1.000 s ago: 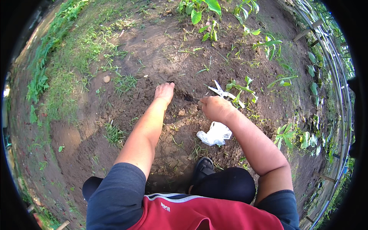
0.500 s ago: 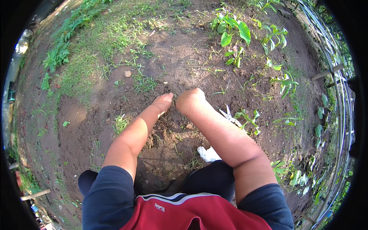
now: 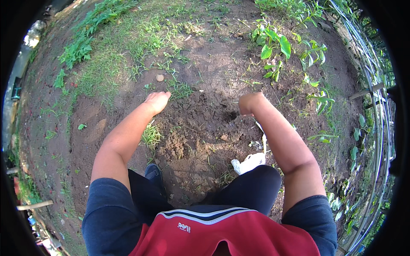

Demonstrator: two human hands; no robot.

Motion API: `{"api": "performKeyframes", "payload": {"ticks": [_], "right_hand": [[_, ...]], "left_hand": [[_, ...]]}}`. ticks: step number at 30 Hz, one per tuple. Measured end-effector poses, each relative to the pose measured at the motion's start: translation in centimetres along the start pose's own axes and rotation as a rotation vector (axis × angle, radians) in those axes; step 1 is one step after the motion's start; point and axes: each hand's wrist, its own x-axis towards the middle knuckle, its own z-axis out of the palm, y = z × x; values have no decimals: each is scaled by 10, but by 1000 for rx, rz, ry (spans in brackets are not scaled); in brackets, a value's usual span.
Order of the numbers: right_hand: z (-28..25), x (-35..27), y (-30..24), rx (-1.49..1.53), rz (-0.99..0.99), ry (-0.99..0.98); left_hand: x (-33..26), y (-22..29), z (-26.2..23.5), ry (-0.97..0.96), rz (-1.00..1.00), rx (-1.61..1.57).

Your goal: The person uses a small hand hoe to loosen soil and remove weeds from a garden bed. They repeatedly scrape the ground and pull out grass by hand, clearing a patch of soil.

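My left hand [image 3: 157,102] is low over the soil, its curled fingers beside a tuft of grass [image 3: 180,90]. Whether a blade is caught in them does not show. Farther right, my right hand [image 3: 251,103] is bent down in a closed shape, its fingertips hidden beneath it. A small dark hole [image 3: 232,115] lies just left of it. Loose, clumpy brown soil [image 3: 200,113] stretches between the hands. Under my right forearm, a pale tool [image 3: 263,140], partly covered, lies near a crumpled white plastic bag [image 3: 248,162].
Broad-leaved green plants [image 3: 273,42] grow at the far right. Grass [image 3: 115,59] covers the far left, with a small round tan object [image 3: 160,78] near its edge. A pole fence [image 3: 376,85] bounds the right side. My shoe [image 3: 153,174] stands on the soil at near left.
My hands have moved apart: the left went left to the grass tuft, the right went right. The dark hole and churned soil between them now show.
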Motion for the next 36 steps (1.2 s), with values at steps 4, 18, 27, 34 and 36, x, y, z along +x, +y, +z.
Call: {"api": "performKeyframes", "payload": {"ticks": [4,18,27,34,36], "right_hand": [[1,-14,9,146,41,126],[90,9,-159,310,-90,288],[55,6,-126,1255,187,95],[81,25,-159,1928,309,-28],[83,29,-168,2013,343,-49]], "left_hand": [[-8,-25,19,-167,169,219],[52,-55,104,140,331,-191],[76,-30,115,-24,486,37],[111,0,124,23,419,-4],[124,4,126,-9,373,30]]}}
